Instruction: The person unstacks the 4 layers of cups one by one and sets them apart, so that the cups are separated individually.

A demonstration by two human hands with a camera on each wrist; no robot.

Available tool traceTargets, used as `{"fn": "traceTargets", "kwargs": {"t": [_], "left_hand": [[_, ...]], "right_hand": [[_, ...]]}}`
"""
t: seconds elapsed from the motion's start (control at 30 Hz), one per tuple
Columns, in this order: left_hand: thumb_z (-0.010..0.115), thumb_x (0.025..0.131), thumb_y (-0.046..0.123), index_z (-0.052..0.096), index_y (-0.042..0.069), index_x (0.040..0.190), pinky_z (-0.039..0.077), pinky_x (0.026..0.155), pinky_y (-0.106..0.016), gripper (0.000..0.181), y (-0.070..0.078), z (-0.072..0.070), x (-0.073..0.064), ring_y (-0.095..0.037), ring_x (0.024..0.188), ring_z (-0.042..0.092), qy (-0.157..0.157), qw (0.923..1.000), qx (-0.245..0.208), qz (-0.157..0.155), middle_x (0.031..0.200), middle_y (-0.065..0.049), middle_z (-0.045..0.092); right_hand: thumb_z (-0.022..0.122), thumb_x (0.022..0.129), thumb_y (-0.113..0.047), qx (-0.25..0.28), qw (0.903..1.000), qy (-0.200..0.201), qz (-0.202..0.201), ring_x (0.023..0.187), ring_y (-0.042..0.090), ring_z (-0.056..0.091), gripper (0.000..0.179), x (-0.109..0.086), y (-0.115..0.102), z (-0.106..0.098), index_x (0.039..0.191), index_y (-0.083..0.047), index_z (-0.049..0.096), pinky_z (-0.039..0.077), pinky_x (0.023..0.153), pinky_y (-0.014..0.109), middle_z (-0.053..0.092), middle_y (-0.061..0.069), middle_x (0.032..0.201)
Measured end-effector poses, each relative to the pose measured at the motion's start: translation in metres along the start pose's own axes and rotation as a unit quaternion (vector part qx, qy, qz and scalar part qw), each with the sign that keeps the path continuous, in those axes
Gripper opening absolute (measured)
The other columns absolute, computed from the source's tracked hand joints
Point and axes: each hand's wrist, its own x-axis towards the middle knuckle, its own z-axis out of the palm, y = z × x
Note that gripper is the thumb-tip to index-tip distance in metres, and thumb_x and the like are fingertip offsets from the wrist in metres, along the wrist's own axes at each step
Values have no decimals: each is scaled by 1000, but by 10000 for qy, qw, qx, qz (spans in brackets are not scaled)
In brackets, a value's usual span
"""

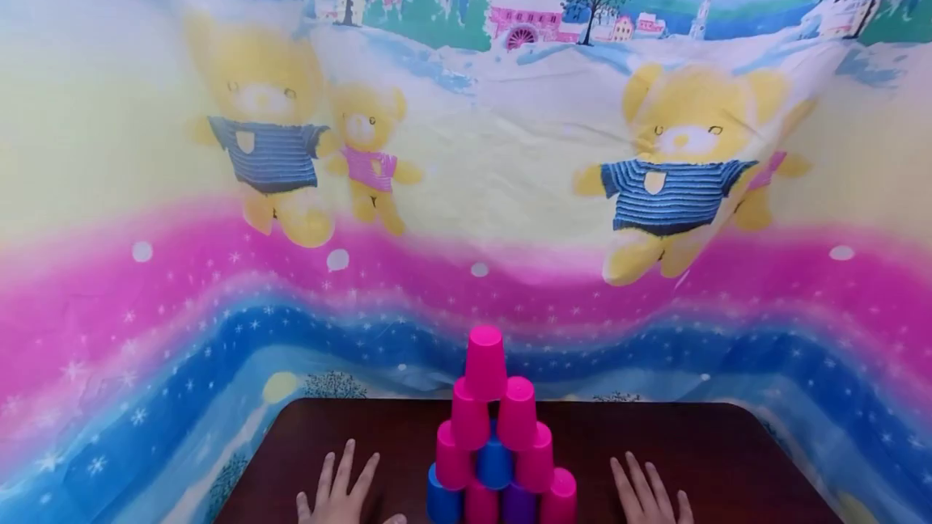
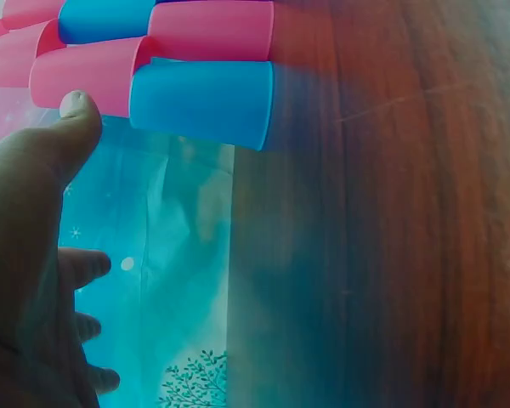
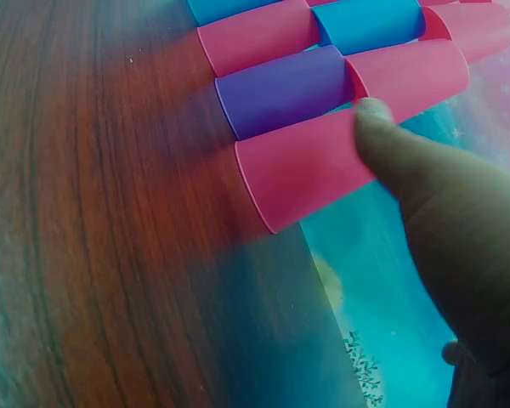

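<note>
A pyramid of upside-down plastic cups stands at the table's middle, four tiers high with a single pink cup (image 1: 485, 363) on top. Its bottom row holds a blue cup (image 1: 445, 496) at the left end, then a pink one, a purple cup (image 1: 518, 503) and a pink cup (image 1: 559, 496) at the right end. Another blue cup (image 1: 495, 460) sits in the middle of the tier above. Left of the stack, my left hand (image 1: 339, 489) has its fingers spread and holds nothing. To the right, my right hand (image 1: 647, 494) has straight fingers and is likewise bare of any object.
The dark brown wooden table (image 1: 655, 427) has rounded far corners. Behind it hangs a printed cloth (image 1: 480, 184) with teddy bears, trees and houses, reaching down around the table's edges.
</note>
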Motion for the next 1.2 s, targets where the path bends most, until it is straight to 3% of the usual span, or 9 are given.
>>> {"fn": "traceTargets", "kwargs": {"t": [0.13,0.23,0.37,0.43,0.53,0.77,0.9,1.03,1.2], "left_hand": [[45,67,90,39,29,148,12,94,-83,102,3,-10,7,-46,142,15,-564,9978,-321,-108,160,-10,18],[47,68,89,37,27,149,17,94,-82,103,3,-14,11,-47,141,17,-691,9958,-593,-47,159,-12,21],[56,71,82,39,24,148,32,93,-75,99,5,-17,13,-46,137,29,-562,9918,-1126,218,154,-12,32],[59,71,79,40,24,147,38,93,-70,96,9,-20,15,-44,135,34,-496,9869,-1500,331,151,-11,36],[61,70,78,40,27,147,43,93,-63,94,15,-26,17,-38,133,41,-351,9774,-2044,415,148,-6,39],[67,70,73,43,37,141,44,98,-55,84,27,-36,22,-24,131,45,-31,9609,-2705,598,143,7,43],[72,71,66,44,39,139,44,99,-54,77,33,-44,25,-21,130,45,60,9468,-3131,735,141,11,45],[76,73,58,48,38,136,44,101,-50,72,44,-56,33,-14,129,47,167,9260,-3648,960,137,14,49],[79,76,46,49,34,136,42,103,-52,67,58,-74,42,-16,129,47,130,8985,-4230,1170,136,9,53]], "right_hand": [[55,73,-80,165,9994,-307,12,125,33,48,89,3,-4,-6,140,-23,50,30,92,61,54,6,139],[60,71,-78,426,9976,-553,-47,127,33,46,97,5,-4,-10,149,-26,36,33,93,60,50,8,142],[70,70,-69,1212,9889,-832,-198,126,38,46,106,9,-6,-15,152,-18,27,41,88,64,46,15,144],[74,70,-65,1659,9807,-999,-283,124,43,47,108,13,-7,-16,150,-10,29,44,84,66,46,20,143],[74,68,-66,2200,9652,-1401,-174,125,44,47,112,19,-11,-18,152,-9,26,45,88,65,46,20,142],[74,68,-67,2596,9461,-1927,175,128,40,45,116,20,-19,-17,153,-8,22,41,96,62,49,13,142],[75,66,-67,2631,9435,-1996,259,127,39,46,116,20,-22,-18,151,-6,27,42,96,62,51,10,141],[75,65,-68,2577,9473,-1890,216,126,37,48,110,23,-26,-18,149,-8,34,44,95,59,53,7,139],[74,65,-69,2488,9501,-1875,142,123,37,51,104,29,-32,-21,145,-11,42,48,91,57,54,12,136]]}}
